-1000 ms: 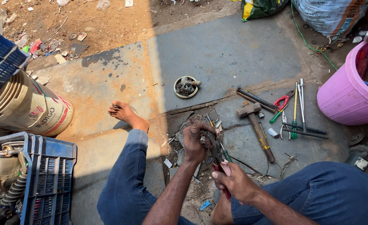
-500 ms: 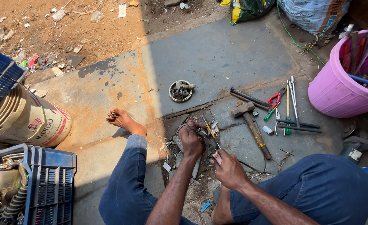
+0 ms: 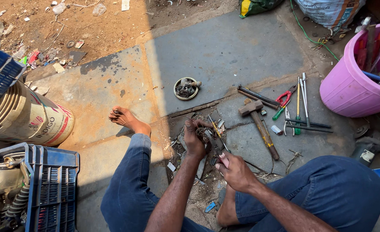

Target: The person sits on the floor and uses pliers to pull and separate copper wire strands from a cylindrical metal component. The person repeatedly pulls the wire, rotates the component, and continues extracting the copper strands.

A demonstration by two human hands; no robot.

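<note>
While the left hand (image 3: 194, 139) curls tight around a small round metal part (image 3: 203, 134), holding it just above the littered concrete floor (image 3: 224, 51), the right hand (image 3: 237, 172) is closed on the pink handle of a pair of pliers (image 3: 218, 150) whose nose reaches up to that part. Both grips are pressed shut on what they hold; the part itself is mostly hidden by the fingers, so its kind cannot be told. It sits between the person's knees, just beside the hammer (image 3: 258, 126).

To work well here, I judge the left grip should keep the part steady and low, braced toward the floor, so the pliers can bite squarely and not slip off a rounded edge. A short, firm squeeze close to the nose gives better control than a pull from the handle ends, and the left fingers should stay clear of the jaws' line.

Near at hand lie a row of screwdrivers (image 3: 301, 101), red-handled cutters (image 3: 284, 99) and a shallow round dish of small parts (image 3: 185, 88); a pink bucket (image 3: 349, 90) of tools stands well apart.
</note>
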